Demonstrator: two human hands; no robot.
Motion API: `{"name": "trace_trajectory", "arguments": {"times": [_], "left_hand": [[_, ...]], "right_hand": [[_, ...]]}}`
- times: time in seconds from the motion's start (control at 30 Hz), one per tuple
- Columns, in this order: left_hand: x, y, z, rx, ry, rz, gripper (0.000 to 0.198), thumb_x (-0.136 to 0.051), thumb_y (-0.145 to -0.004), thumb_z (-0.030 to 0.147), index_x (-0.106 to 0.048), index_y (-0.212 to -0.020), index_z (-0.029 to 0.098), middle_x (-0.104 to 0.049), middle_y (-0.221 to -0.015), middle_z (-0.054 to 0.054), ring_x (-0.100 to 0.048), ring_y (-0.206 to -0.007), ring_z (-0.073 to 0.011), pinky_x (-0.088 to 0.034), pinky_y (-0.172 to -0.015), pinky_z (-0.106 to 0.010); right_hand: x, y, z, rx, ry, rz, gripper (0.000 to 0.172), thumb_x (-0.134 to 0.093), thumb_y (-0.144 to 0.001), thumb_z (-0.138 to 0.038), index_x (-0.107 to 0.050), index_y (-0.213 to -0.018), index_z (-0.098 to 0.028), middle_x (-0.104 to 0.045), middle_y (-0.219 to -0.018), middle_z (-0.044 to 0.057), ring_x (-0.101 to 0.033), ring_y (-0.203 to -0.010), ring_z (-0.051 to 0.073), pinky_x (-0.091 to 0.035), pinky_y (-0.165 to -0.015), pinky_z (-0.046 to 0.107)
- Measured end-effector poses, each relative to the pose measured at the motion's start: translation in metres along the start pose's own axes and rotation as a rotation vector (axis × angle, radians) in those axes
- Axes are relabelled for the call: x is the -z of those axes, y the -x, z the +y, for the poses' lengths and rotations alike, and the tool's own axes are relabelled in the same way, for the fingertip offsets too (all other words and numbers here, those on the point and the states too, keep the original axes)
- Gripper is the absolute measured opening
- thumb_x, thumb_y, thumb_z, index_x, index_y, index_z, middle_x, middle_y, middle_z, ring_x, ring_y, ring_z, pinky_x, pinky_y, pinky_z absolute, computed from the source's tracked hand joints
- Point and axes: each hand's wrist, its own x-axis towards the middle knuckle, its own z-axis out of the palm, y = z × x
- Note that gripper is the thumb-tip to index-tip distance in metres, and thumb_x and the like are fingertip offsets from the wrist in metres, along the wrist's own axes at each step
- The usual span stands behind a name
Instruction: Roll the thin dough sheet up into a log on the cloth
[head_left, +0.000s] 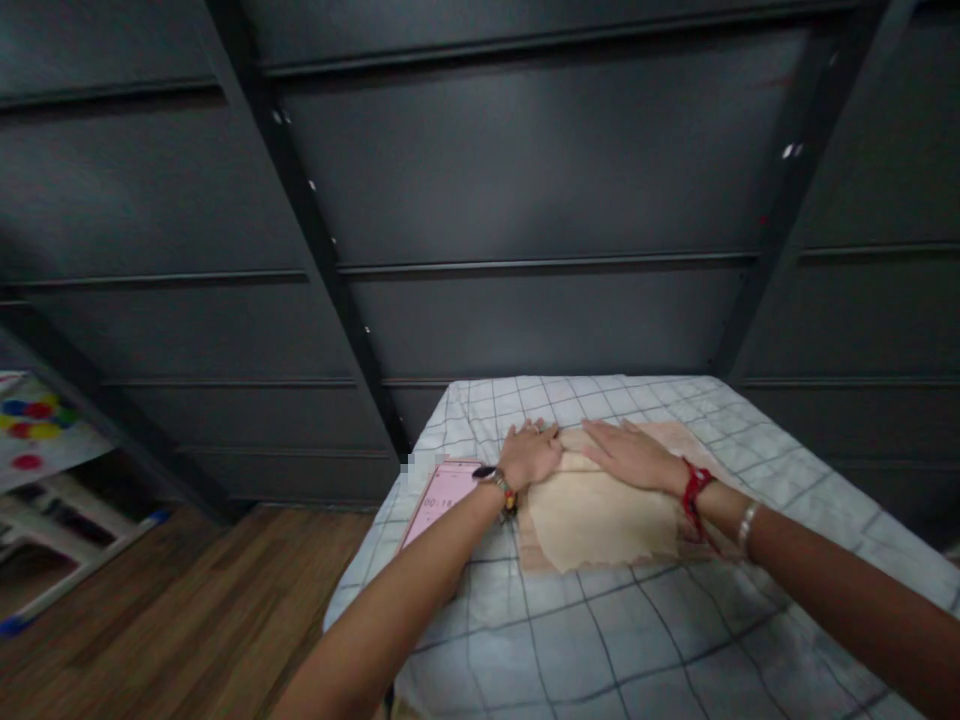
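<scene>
Fingers (529, 433): both sets extended, close together, flat, pinching nothing.
Left hand (531, 457) and right hand (634, 456): palms down, side by side on the twelve o'clock edge of the beige cloth (600, 522), apparently pinning it smooth.
Beige cloth: lies flat mid-bed on the checked bedsheet (600, 640).
Pink phone (442, 500): at nine o'clock of the left hand, screen up and readable.

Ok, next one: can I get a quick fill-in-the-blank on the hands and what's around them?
The left hand and right hand lie on a beige cloth spread over a sheet with a ____ pattern. The pink phone lies beside the ____ hand. The red wristband is on the ____ wrist.
Missing: checked; left; right.
</scene>
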Motion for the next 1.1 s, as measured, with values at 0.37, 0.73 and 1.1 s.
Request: {"name": "trace_trajectory", "arguments": {"times": [0.37, 0.73, 1.1], "left_hand": [[-0.001, 0.015, 0.005, -0.033, -0.012, 0.064, 0.045, -0.019, -0.094, 0.032, -0.045, -0.130, 0.022, -0.048, -0.134, -0.010, -0.041, -0.124, -0.0264, -0.034, -0.099, -0.048], [0.008, -0.012, 0.002, 0.081, -0.050, 0.070, 0.041, -0.024, -0.093, 0.029, -0.052, -0.122, 0.017, -0.053, -0.128, -0.012, -0.045, -0.121, -0.0265, -0.040, -0.094, -0.041], [0.004, -0.047, -0.018, -0.014, -0.058, -0.049, 0.037, -0.038, -0.089, 0.033, -0.061, -0.110, 0.014, -0.063, -0.111, -0.015, -0.058, -0.105, -0.0247, -0.045, -0.084, -0.032]], "right_hand": [[0.002, 0.010, -0.008, -0.002, 0.009, -0.012, 0.064, -0.019, -0.093, -0.050, -0.037, -0.139, -0.010, -0.038, -0.143, 0.015, -0.031, -0.133, 0.026, -0.025, -0.106, 0.046], [0.005, -0.013, -0.005, 0.049, 0.092, 0.231, 0.046, -0.025, -0.096, -0.033, -0.057, -0.121, -0.012, -0.060, -0.120, 0.013, -0.051, -0.115, 0.021, -0.036, -0.099, 0.037], [-0.007, 0.008, 0.005, 0.426, -0.017, 0.304, 0.031, -0.040, -0.092, -0.028, -0.064, -0.112, -0.023, -0.059, -0.120, 0.008, -0.053, -0.109, 0.020, -0.044, -0.093, 0.038]]}}
